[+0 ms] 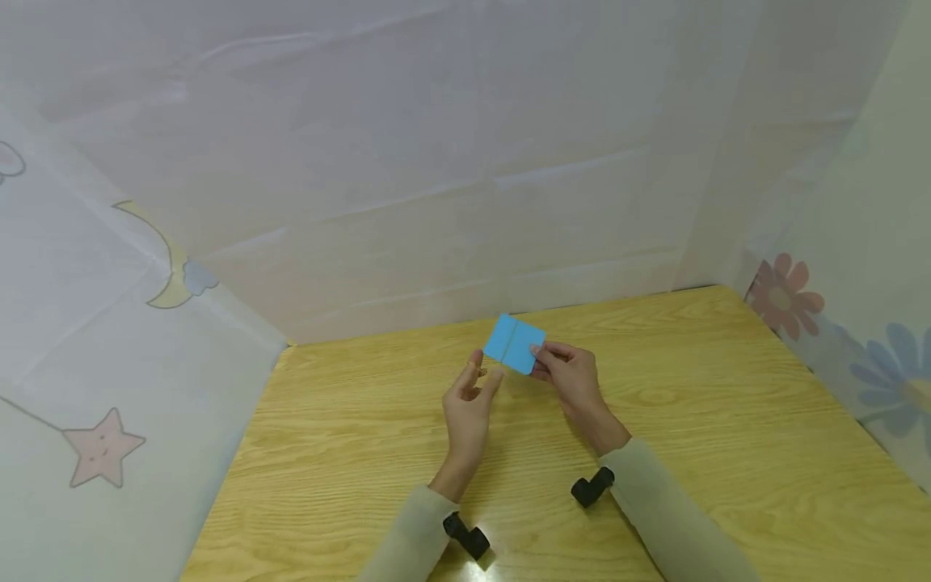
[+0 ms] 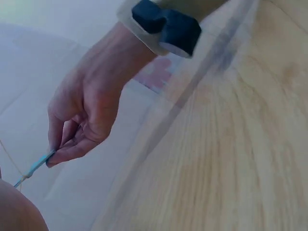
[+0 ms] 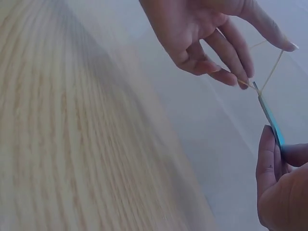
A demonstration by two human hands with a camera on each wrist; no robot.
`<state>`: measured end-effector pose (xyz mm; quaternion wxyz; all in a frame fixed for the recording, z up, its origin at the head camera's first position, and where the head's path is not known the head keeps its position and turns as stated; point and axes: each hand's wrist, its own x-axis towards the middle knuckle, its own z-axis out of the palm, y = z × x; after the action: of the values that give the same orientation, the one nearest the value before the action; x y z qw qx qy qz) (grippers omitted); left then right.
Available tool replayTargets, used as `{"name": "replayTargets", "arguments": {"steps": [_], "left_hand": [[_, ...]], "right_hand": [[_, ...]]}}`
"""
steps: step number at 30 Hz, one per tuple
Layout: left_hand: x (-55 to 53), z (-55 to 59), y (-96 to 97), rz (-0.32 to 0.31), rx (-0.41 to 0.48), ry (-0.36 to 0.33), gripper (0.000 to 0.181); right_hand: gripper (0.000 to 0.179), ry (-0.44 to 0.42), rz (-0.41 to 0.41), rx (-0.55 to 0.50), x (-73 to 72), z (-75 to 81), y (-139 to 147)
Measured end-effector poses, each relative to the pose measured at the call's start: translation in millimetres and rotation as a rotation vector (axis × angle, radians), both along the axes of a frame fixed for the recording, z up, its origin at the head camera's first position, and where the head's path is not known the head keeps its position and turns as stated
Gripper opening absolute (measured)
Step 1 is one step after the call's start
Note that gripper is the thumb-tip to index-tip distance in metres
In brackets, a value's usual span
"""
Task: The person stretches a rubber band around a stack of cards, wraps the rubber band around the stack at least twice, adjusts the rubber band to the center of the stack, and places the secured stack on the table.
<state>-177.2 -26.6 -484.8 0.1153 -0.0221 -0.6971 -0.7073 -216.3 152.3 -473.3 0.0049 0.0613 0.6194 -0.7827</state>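
A small blue card [image 1: 527, 338], or a thin stack of them, is held up above the table, tilted. My right hand [image 1: 575, 380] pinches its right corner between thumb and fingers. Across the card's middle runs a thin tan rubber band [image 3: 272, 70]. My left hand [image 1: 468, 412], just left of the card, has the band stretched between its spread thumb and fingertips. In the right wrist view the card [image 3: 271, 118] appears edge-on, the band meeting its upper end. The left wrist view shows little of my left hand [image 2: 19, 211], at the bottom left corner.
The wood-grain table [image 1: 349, 436] extends beneath both hands. Pale sheeting [image 1: 451, 202] with printed shapes stands along its back and sides. Each sleeve carries a black wrist camera, one on the left [image 1: 467, 536] and one on the right [image 1: 592, 487].
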Motion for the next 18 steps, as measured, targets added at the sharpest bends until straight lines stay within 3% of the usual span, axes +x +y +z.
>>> {"name": "replayTargets", "arguments": {"steps": [6, 11, 14, 18], "left_hand": [[-7.3, 5.8, -3.0, -0.075, 0.316, -0.168, 0.053], [-15.8, 8.6, -10.7, -0.173, 0.53, -0.299, 0.023], [-18.9, 7.4, -16.6, -0.23, 0.571, -0.343, 0.022], [-20.6, 5.0, -22.1, -0.264, 0.561, -0.373, 0.021]], "right_hand": [[0.041, 0.032, 0.003, 0.009, -1.8, -1.1, 1], [0.039, 0.056, 0.022, 0.081, -2.1, 0.2, 3], [0.039, 0.063, 0.055, 0.12, -1.2, 1.8, 4], [0.037, 0.082, 0.125, 0.159, 0.7, 2.1, 9]]}}
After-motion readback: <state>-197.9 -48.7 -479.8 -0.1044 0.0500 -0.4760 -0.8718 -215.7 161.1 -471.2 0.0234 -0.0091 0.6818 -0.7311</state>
